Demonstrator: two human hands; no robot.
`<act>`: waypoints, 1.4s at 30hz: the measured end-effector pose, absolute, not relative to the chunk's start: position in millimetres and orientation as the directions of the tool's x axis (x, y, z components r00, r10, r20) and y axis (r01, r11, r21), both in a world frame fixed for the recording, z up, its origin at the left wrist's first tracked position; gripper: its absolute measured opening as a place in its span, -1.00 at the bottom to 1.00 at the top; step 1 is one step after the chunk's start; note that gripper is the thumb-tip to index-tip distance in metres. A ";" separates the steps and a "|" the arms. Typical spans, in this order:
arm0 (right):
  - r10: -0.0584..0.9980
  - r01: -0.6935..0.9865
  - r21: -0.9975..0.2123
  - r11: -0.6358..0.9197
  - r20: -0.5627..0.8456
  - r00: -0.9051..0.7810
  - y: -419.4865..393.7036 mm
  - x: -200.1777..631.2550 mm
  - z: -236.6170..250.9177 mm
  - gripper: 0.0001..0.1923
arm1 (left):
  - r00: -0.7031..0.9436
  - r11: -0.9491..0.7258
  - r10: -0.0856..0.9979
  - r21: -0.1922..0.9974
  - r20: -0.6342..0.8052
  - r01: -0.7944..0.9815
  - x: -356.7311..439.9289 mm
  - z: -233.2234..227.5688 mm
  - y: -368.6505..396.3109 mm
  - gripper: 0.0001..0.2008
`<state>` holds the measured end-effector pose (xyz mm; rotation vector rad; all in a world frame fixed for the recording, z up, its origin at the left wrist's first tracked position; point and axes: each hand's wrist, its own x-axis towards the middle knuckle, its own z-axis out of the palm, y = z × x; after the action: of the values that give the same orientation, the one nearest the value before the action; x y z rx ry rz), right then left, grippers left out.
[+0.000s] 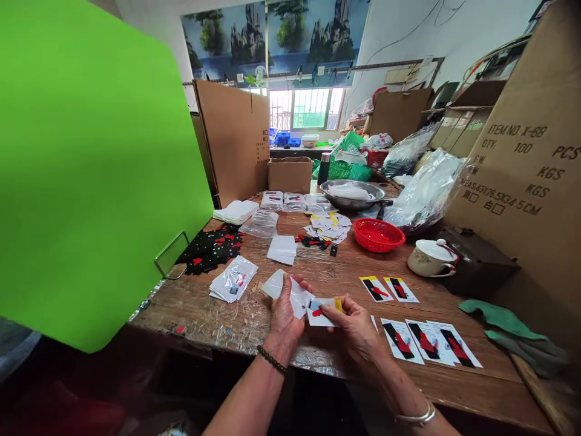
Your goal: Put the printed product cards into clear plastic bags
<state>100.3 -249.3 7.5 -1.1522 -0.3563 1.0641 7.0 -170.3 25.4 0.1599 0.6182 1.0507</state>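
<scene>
Basket (378, 235) left of lidded cup (431, 257)

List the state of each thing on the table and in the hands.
Left hand: gripping a clear plastic bag.
Right hand: pinching a printed card.
Red basket: upright, looks empty.
White pot: lid on.
Metal bowl: holding white material.
Cardboard box: open-topped.

Green block (86, 163): masks the left of the view; whatever lies behind it cannot be seen.
Wire frame (171, 257): partly covered by the green block.
Printed card (323, 310): part hidden under the right hand (358, 327); print too small to read.
Clear bag (290, 293): lower part covered by the left hand (285, 315).
Large carton (526, 175): cut off by the right edge; lower label line not legible.
Both forearms: cut off at the bottom edge.
</scene>
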 end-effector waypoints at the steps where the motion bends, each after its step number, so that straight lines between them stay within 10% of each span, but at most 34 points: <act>1: 0.803 -0.514 -0.857 0.040 -0.278 0.526 -247.9 95.5 6.1 -0.42 | 0.327 0.478 0.863 0.413 -0.385 -0.775 6.0 26.0 -171.6 -0.82; 12: 0.689 -0.544 -0.800 0.254 -0.245 0.682 -221.8 52.8 -14.0 -0.43 | 0.252 0.366 0.925 0.484 -0.284 -0.795 7.7 23.4 -175.7 -0.69; 32: 0.897 -0.614 -0.789 0.025 -0.254 0.362 -229.0 64.0 -17.4 -0.50 | 0.236 0.343 0.936 0.531 -0.260 -0.775 1.5 22.2 -176.8 -0.68; 42: 0.830 -0.578 -0.808 0.115 -0.241 0.503 -227.2 64.3 -18.5 -0.42 | 0.302 0.411 0.907 0.455 -0.295 -0.790 2.5 15.9 -181.4 -0.76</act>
<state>64.3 -227.2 -18.5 -1.0139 -0.3009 1.0545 2.5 -181.4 15.9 0.2414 0.5564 1.1391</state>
